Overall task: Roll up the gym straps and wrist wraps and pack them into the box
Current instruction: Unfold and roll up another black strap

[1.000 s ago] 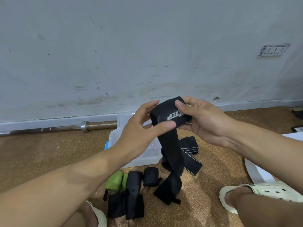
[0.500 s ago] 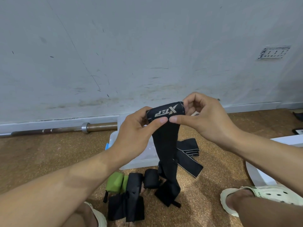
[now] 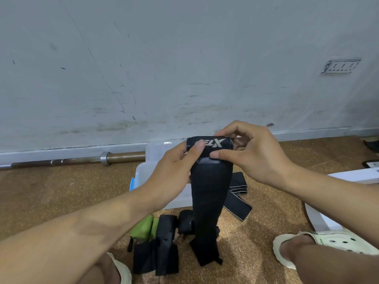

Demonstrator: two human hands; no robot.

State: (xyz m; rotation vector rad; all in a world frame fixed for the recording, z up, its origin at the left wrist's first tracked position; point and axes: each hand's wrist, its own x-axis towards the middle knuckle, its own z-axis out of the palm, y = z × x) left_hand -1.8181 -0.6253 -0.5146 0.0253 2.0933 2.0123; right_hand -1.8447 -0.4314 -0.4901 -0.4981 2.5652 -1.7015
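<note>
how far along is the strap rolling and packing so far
Early on. In hand: both the left hand and right hand are rolling the top of a black wrist wrap, most of it hanging unrolled. One small black roll looks done on the floor. Left: the green strap, the black straps, the flat band. Whether anything is inside the clear box cannot be seen.

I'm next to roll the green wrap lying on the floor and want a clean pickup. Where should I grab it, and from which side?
Probably grip the green wrap across its bunched middle, coming from above and from its left. That side lies open on the floor, while a black wrap presses against its right edge. The left hand is nearer but, like the right hand, is busy rolling another strap.
</note>
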